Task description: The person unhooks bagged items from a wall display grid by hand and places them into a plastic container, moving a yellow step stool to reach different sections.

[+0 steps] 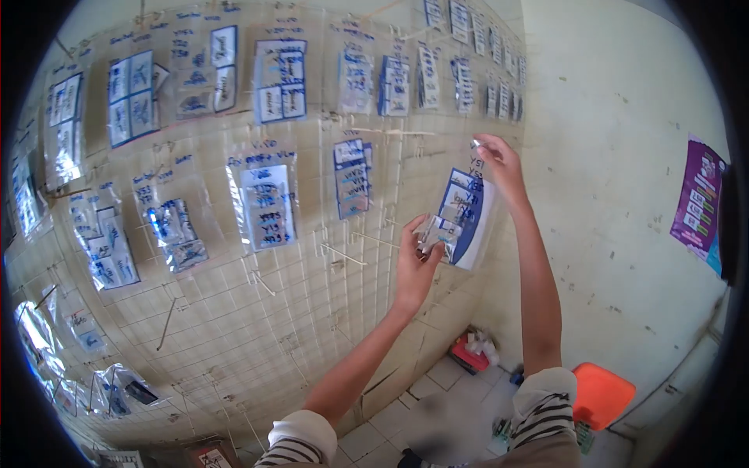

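Observation:
My right hand [500, 162] is raised near the wall and pinches the top edge of a clear plastic bag [485, 226]. Blue handwriting runs down the bag, and white-and-blue cards show inside it. Lower down, my left hand [419, 261] is closed on a small shiny plastic packet [438, 232] held against the front of the bag. Whether those fingers also grip the bag itself, I cannot tell. To the left of my hands, a labelled bag of packets [353, 178] hangs on the wire grid.
A wire grid rack [312, 304] covers the wall, with several hanging bags and bare hooks [343, 253] sticking out. A purple poster [700, 195] is on the right wall. Below are an orange plastic seat [603, 394], a red container [470, 351] and floor tiles.

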{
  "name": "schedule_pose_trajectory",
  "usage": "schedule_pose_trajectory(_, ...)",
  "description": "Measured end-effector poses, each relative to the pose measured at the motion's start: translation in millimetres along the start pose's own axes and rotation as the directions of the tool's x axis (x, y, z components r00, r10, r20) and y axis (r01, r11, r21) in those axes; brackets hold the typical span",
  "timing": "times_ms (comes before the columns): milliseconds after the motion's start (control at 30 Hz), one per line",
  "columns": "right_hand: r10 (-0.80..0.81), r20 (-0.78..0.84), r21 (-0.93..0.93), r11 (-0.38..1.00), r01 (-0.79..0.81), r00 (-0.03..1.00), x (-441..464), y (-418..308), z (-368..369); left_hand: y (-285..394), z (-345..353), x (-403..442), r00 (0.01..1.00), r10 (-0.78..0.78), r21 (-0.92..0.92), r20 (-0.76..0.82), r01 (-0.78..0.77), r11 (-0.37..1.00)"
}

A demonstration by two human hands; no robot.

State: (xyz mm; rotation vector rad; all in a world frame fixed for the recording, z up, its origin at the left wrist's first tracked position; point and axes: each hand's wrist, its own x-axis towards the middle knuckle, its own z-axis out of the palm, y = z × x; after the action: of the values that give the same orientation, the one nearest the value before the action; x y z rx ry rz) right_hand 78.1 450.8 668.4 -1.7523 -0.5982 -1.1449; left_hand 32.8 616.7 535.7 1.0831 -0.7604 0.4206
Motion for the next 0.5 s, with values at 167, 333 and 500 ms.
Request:
schedule_pose_trajectory(167, 0.088, -0.101, -0.067, 0.993, -0.095, 0.991, -70, -36, -66, -1, 36, -54, 0.99, -0.139, -0.245, 0.011, 0.138, 0.96)
schedule_pose_trajectory(333, 0.457, -0.049, -0.295, 0.843, -0.45, 0.888, -164, -77, -131, -15, 51, -99, 0.949, -0.315, -0.392, -0.031, 0.278, 0.877)
schedule_pose_trajectory(500, 0.837, -0.118, -0.095, 0.526, -0.845, 0.535, -323, -92, -145, -56, 43, -170, 0.836, -0.513, -0.282, 0.196, 0.549, 0.787)
